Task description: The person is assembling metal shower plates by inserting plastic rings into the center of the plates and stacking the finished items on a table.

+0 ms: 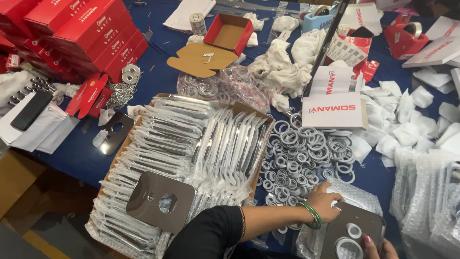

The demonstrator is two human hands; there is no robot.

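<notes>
Two hands (pixel 326 204); three bare metal plates (pixel 160 201); two red tape dispensers (pixel 406 36); one open red box (pixel 229 32); one flat cardboard blank (pixel 201 60); one phone (pixel 31 110); grey rings (pixel 302 153) and bagged plates (pixel 191 139) too many to count

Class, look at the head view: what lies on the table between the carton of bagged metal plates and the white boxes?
A heap of grey rings lies between the carton and the white boxes, on the blue table.
</notes>
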